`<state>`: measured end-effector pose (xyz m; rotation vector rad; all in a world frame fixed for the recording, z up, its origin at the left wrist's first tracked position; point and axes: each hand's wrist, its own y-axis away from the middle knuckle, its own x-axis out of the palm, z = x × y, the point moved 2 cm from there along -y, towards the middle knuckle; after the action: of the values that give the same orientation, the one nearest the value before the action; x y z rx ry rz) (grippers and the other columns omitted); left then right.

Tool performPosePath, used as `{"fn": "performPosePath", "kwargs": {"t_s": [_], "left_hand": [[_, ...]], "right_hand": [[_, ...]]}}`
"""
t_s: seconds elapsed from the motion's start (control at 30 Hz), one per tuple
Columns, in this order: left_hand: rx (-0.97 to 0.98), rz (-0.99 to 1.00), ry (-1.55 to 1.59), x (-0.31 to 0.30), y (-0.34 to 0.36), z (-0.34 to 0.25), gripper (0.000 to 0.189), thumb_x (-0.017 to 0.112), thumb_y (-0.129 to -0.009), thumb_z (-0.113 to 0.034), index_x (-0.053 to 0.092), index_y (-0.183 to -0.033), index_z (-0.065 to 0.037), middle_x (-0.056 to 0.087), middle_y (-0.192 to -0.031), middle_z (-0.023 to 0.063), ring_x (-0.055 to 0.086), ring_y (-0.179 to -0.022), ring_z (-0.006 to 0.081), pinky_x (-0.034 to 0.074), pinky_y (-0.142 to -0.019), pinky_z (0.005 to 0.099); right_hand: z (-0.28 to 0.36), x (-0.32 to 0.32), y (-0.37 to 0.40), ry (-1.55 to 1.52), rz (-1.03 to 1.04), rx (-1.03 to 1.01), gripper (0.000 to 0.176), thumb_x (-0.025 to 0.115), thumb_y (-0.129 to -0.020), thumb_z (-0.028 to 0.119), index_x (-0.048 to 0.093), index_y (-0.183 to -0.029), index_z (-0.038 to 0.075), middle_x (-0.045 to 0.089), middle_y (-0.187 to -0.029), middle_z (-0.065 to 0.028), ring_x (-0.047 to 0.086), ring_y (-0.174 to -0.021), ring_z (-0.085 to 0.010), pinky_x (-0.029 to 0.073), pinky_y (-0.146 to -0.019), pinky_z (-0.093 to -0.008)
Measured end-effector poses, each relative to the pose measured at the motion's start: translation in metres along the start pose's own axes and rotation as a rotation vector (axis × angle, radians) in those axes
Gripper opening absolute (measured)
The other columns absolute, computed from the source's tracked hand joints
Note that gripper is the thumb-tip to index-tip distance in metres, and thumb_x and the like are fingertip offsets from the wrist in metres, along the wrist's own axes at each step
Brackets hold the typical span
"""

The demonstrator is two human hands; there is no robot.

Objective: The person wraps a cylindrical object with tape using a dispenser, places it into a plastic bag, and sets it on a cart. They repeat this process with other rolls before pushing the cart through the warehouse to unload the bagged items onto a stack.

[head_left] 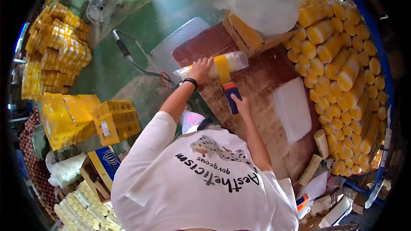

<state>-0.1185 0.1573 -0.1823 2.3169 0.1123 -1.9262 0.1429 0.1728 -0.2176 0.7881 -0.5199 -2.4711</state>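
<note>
A long bubble-wrapped roll (236,61) lies across the brown tabletop, with a band of yellow tape (222,67) around its middle. My left hand (201,70), a black band on its wrist, grips the roll from above, left of the tape. In my right hand (241,104) is a blue and orange tape dispenser (231,98), just below the roll. A strip of yellow tape runs between the dispenser and the roll. Part of the roll is hidden under my left hand.
Many yellow-taped rolls (338,72) are stacked in a blue rack at right. White sheets (292,109) lie on the table's right side. An open carton (244,32) under a white plastic bag stands beyond the roll. Yellow-wrapped boxes (115,122) and a metal cart handle (137,62) are at left.
</note>
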Motion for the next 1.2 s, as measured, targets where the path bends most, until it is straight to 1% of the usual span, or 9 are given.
{"fn": "performPosePath", "kwargs": {"t_s": [0.2, 0.43, 0.57, 0.67, 0.77, 0.83, 0.97, 1.1, 1.2], "left_hand": [[-0.002, -0.001, 0.061, 0.003, -0.007, 0.009, 0.086, 0.074, -0.06, -0.029, 0.035, -0.133, -0.005, 0.053, -0.114, 0.0148, 0.052, -0.105, 0.0316, 0.046, -0.083, 0.0423], [-0.017, 0.043, 0.147, -0.009, -0.014, 0.013, 0.086, 0.074, -0.062, -0.033, 0.035, -0.133, -0.004, 0.052, -0.114, 0.016, 0.051, -0.106, 0.0325, 0.045, -0.082, 0.0422], [-0.034, 0.077, 0.105, -0.01, -0.003, 0.003, 0.095, 0.075, -0.065, -0.04, 0.027, -0.139, -0.005, 0.046, -0.123, 0.0175, 0.046, -0.112, 0.0347, 0.042, -0.088, 0.0448], [-0.023, 0.086, 0.101, -0.009, -0.001, 0.001, 0.097, 0.076, -0.064, -0.039, 0.026, -0.139, -0.005, 0.045, -0.124, 0.0187, 0.045, -0.113, 0.0351, 0.041, -0.088, 0.0457], [-0.013, -0.011, 0.08, -0.018, 0.003, -0.008, 0.094, 0.077, -0.057, -0.036, 0.033, -0.134, -0.005, 0.051, -0.116, 0.0174, 0.049, -0.107, 0.0342, 0.043, -0.084, 0.0431], [-0.03, 0.061, 0.226, -0.017, 0.01, -0.015, 0.099, 0.077, -0.058, -0.042, 0.03, -0.136, -0.004, 0.049, -0.12, 0.0215, 0.051, -0.105, 0.0386, 0.044, -0.084, 0.0465], [-0.064, 0.286, 0.449, -0.006, 0.026, -0.038, 0.094, 0.081, -0.058, -0.035, 0.034, -0.134, -0.005, 0.057, -0.111, 0.0139, 0.055, -0.102, 0.0272, 0.046, -0.084, 0.0398], [0.064, 0.274, 1.223, 0.027, 0.048, -0.068, 0.085, 0.082, -0.06, -0.025, 0.038, -0.129, -0.002, 0.056, -0.11, 0.0098, 0.054, -0.102, 0.019, 0.044, -0.088, 0.0346], [0.245, 0.04, 1.174, 0.013, 0.063, -0.097, 0.083, 0.081, -0.062, -0.021, 0.037, -0.131, -0.002, 0.052, -0.119, 0.0113, 0.051, -0.11, 0.0201, 0.041, -0.093, 0.0348]], "right_hand": [[0.081, 0.018, -0.042, 0.486, -0.052, -0.029, 0.061, 0.063, -0.075, 0.052, 0.065, -0.085, -0.008, 0.064, -0.083, -0.027, 0.063, -0.081, -0.0394, 0.048, -0.071, -0.0439], [0.119, 0.0, -0.039, 0.586, 0.109, -0.049, 0.057, 0.064, -0.076, 0.049, 0.065, -0.087, -0.007, 0.064, -0.087, -0.0258, 0.062, -0.083, -0.0384, 0.048, -0.073, -0.0445], [0.028, -0.026, -0.019, 0.211, 0.057, -0.118, 0.051, 0.069, -0.077, 0.039, 0.061, -0.099, -0.007, 0.063, -0.093, -0.0232, 0.062, -0.084, -0.0343, 0.048, -0.073, -0.0418], [0.012, -0.075, 0.046, 0.28, -0.26, -0.073, 0.049, 0.067, -0.078, 0.034, 0.058, -0.109, -0.003, 0.063, -0.096, -0.0223, 0.061, -0.089, -0.0354, 0.046, -0.078, -0.0425], [-0.093, -0.111, 0.055, 0.325, -0.628, -0.098, 0.04, 0.068, -0.077, 0.025, 0.059, -0.108, 0.0, 0.064, -0.095, -0.0193, 0.061, -0.084, -0.0356, 0.046, -0.076, -0.0438], [-0.114, -0.136, 0.076, 0.49, -0.589, 0.012, 0.037, 0.07, -0.075, 0.022, 0.058, -0.102, 0.0, 0.063, -0.091, -0.0175, 0.061, -0.081, -0.033, 0.048, -0.075, -0.0404], [-0.123, -0.126, 0.075, 0.042, -0.562, 0.031, 0.033, 0.071, -0.075, 0.023, 0.058, -0.099, 0.004, 0.063, -0.09, -0.0067, 0.062, -0.077, -0.0213, 0.049, -0.071, -0.0323], [-0.078, -0.065, 0.049, -1.222, 0.03, 0.09, 0.049, 0.066, -0.08, 0.015, 0.045, -0.124, 0.012, 0.056, -0.11, -0.004, 0.056, -0.099, -0.018, 0.05, -0.08, -0.0331], [-0.005, -0.062, 0.04, -0.89, -0.092, -0.067, 0.064, 0.07, -0.076, 0.013, 0.039, -0.131, 0.011, 0.05, -0.122, -0.0062, 0.05, -0.111, -0.0191, 0.046, -0.09, -0.0356]]}}
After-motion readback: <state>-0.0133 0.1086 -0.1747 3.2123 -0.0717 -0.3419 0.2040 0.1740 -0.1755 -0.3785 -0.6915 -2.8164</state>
